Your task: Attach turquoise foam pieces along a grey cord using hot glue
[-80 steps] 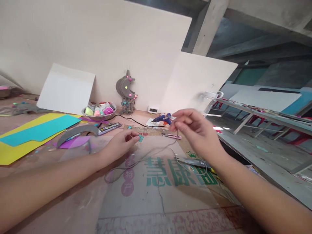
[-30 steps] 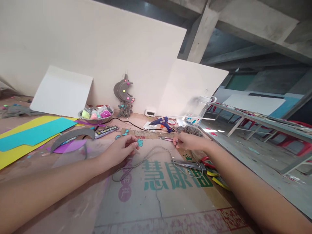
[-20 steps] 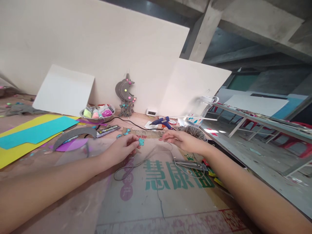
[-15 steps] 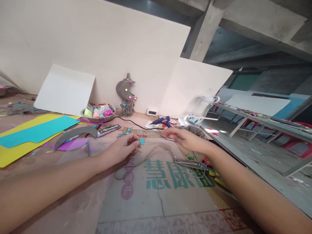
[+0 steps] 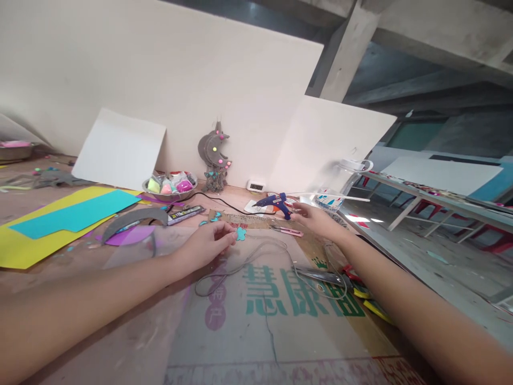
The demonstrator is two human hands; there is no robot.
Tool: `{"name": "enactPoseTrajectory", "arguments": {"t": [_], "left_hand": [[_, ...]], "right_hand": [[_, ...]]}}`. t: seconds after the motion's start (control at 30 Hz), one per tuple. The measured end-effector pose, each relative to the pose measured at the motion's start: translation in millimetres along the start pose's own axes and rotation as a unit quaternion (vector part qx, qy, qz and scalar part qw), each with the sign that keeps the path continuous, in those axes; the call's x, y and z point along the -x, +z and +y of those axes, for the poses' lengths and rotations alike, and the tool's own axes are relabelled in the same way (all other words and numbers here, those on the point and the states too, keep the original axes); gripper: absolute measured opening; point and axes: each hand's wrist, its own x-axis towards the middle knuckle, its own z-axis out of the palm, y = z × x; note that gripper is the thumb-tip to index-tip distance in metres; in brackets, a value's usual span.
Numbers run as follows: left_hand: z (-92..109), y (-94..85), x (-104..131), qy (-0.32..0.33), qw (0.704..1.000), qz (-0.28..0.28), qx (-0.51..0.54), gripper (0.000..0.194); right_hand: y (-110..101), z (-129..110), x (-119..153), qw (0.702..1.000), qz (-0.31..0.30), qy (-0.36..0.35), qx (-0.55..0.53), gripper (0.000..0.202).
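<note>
My left hand pinches a small teal flower-shaped cutout between thumb and fingertips, above the plastic-covered cardboard. My right hand is at the handle end of a blue glue gun, fingers apart and not wrapped around it; whether the fingertips touch it, I cannot tell. Just below lies a slim pink-handled tool. A thin grey cord loops over the cardboard between my hands. More teal cutouts lie beyond my left hand.
Scissors with red handles and a yellow-handled tool lie beside my right forearm. A bowl of colourful clay packs, a grey moon ornament and a clear jug stand at the back. Yellow and blue sheets lie left.
My right hand has let go of the pink-handled tool, which now lies on the table, and has moved to the glue gun. My left hand still holds the teal cutout.
</note>
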Motion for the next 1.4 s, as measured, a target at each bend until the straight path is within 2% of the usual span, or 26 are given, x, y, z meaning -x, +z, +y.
{"name": "enactPoseTrajectory", "arguments": {"t": [0.13,0.3,0.43,0.57,0.7,0.83,0.97,1.07,1.23,1.4], "left_hand": [[1,0.3,1,-0.004,1.000,-0.002,0.010,0.029],[0,0.1,0,0.006,1.000,-0.009,0.016,0.028],[-2,0.1,-1,0.010,1.000,-0.005,0.024,0.028],[-2,0.8,-1,0.013,0.999,-0.005,0.039,0.027],[-2,1.9,-1,0.015,0.999,-0.004,0.046,0.026],[-2,1.7,-2,0.020,0.999,-0.009,0.044,0.025],[-2,0.9,-2,0.007,0.999,-0.007,0.034,0.026],[-3,0.4,-2,-0.010,1.000,-0.001,0.024,0.027],[2,0.1,-1,-0.001,1.000,-0.001,0.010,0.027],[3,-0.8,0,-0.008,1.000,-0.004,-0.001,0.027]], "right_hand": [[16,1,-27,1.000,-0.013,-0.005,-0.021,0.045],[34,6,-56,0.999,0.011,0.037,-0.016,0.037],[43,10,-65,0.997,0.032,0.070,0.000,0.022],[39,6,-60,0.995,0.055,0.080,-0.006,0.018],[28,-2,-50,0.994,0.049,0.089,-0.049,0.018],[17,-16,-34,0.991,0.040,0.081,-0.104,0.030],[10,-42,-1,0.978,0.045,0.024,-0.203,0.038],[14,-62,32,0.965,0.044,-0.001,-0.258,0.039],[33,-78,72,0.971,0.038,-0.040,-0.233,0.031],[43,-75,84,0.988,0.047,-0.016,-0.143,0.033]]}}
